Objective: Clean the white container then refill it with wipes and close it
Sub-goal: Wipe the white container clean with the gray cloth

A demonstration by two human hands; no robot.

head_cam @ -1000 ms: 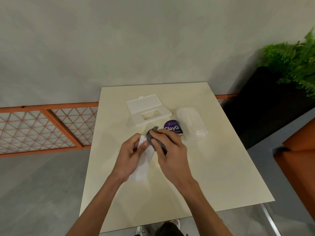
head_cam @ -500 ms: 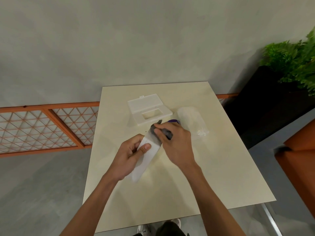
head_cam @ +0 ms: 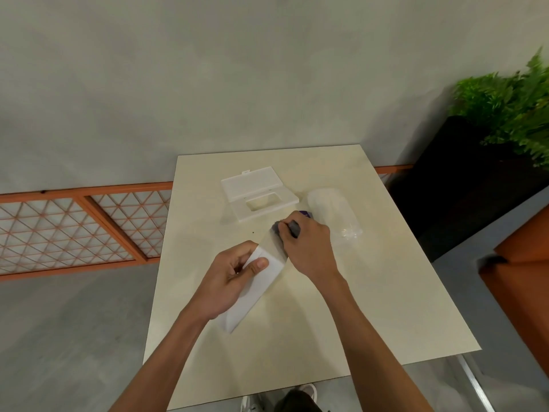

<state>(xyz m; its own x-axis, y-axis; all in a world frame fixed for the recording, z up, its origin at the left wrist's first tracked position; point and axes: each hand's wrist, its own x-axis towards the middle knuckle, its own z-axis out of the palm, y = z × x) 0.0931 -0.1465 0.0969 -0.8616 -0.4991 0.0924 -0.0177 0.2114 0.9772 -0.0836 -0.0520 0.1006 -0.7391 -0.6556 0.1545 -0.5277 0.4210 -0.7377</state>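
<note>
Container (head_cam: 256, 288) well inside table (head_cam: 365, 307) edges

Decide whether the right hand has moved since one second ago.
Yes. The right hand, holding the grey cloth, has slid along the white container away from the person, toward the white lid, and now covers most of the purple-labelled pack.

Your white container (head_cam: 258, 290) looks matt plastic, the grey cloth (head_cam: 294, 228) soft fabric, the one-o'clock wipes pack (head_cam: 332, 209) glossy film.
</note>
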